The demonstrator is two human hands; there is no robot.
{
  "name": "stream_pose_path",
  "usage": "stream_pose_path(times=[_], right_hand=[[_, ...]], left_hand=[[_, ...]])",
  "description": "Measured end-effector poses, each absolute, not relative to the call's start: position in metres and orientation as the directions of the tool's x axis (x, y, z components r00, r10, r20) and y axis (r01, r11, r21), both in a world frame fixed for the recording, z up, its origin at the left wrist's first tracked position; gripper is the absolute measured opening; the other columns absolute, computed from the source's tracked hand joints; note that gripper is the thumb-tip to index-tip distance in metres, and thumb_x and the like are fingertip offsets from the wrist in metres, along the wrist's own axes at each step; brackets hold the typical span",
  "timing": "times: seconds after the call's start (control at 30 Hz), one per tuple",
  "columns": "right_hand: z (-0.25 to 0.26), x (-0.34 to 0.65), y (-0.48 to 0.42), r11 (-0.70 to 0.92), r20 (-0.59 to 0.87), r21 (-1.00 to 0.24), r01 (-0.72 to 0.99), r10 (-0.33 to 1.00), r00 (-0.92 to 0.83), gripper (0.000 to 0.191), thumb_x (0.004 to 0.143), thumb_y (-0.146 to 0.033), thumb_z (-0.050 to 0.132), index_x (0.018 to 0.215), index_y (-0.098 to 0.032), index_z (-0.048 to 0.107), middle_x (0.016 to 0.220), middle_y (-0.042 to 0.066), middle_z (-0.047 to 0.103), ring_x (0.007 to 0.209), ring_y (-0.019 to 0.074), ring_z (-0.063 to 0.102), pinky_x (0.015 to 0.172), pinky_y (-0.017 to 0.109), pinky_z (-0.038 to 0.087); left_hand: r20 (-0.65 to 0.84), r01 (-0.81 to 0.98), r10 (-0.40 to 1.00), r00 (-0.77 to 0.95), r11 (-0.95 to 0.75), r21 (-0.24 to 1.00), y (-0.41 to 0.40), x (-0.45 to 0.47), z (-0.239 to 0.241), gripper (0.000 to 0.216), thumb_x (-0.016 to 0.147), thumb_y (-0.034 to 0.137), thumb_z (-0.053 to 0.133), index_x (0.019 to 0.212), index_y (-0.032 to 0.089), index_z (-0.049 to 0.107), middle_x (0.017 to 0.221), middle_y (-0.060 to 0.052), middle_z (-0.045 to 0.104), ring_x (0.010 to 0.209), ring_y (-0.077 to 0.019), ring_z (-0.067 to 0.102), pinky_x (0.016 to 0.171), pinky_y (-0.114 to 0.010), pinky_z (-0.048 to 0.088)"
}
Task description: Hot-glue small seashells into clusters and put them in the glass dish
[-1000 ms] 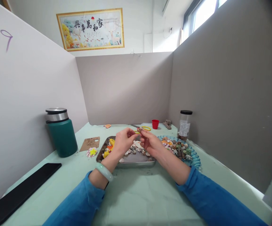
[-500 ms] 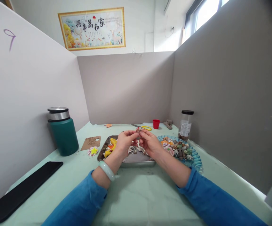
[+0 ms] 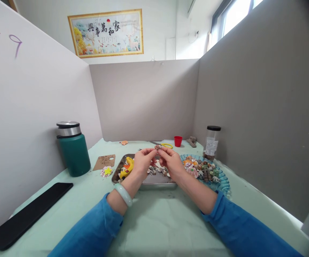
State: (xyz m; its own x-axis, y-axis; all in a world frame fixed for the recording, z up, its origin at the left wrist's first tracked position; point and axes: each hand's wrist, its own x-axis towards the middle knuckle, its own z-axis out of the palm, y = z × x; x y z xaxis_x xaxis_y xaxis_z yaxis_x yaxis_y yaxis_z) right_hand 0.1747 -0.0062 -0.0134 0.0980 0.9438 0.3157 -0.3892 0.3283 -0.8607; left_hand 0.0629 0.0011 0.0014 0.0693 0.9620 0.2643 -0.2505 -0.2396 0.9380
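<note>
Between my fingertips, above the metal tray, is a small mottled piece in reddish brown and white. It is too small to tell its exact kind. My left hand pinches it from the left, and my right hand pinches it from the right. Below them, the tray holds small shell-like bits and a yellow figure at its left end. My hands hide part of the tray. Beside my right wrist, a blue scalloped plate carries many small patterned pieces.
To the left stand a green flask, a brown card, a flower piece and a black flat slab. Behind my hands lie yellow-handled scissors and a red cup. A black-lidded jar is at right, near the partition.
The piece between my fingertips has turned slightly and looks flatter now. Both hands stay in nearly the same place, and the whole view has shifted a little.
</note>
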Motion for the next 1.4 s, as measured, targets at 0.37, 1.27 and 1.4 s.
stream_pose_path(times=[0.37,1.27,1.4], right_hand=[[-0.014,0.18,-0.002,0.384,0.357,-0.898,-0.216,0.921,0.153,0.03,0.067,-0.045,0.066,0.073,-0.017,0.06,0.063,-0.003,0.056,0.043,0.0058,0.046,0.038,0.019,0.032],[-0.02,0.194,0.005,0.643,0.717,-0.657,0.394,0.694,0.062,0.021,0.083,-0.036,0.048,0.082,-0.02,0.063,0.067,0.0,0.057,0.056,0.0127,0.051,0.054,0.024,0.042],[-0.022,0.195,0.006,0.662,0.741,-0.626,0.411,0.67,0.048,0.023,0.084,-0.036,0.048,0.084,-0.02,0.064,0.072,0.002,0.059,0.058,0.0131,0.052,0.056,0.025,0.042]], left_hand=[[0.269,-0.177,0.962,0.043,-0.258,0.95,0.004,0.055,0.006,0.029,0.059,0.032,0.073,0.075,0.01,0.063,0.06,0.0,0.057,0.045,-0.0068,0.048,0.041,-0.02,0.037],[0.119,-0.249,0.963,0.242,-0.057,0.967,0.011,0.041,0.012,0.039,0.063,0.042,0.075,0.083,0.011,0.065,0.082,-0.009,0.066,0.051,-0.0086,0.054,0.048,-0.024,0.048],[0.098,-0.268,0.952,0.289,-0.018,0.963,0.012,0.037,0.011,0.035,0.061,0.035,0.077,0.083,0.011,0.066,0.082,-0.008,0.066,0.055,-0.009,0.056,0.05,-0.022,0.047]])
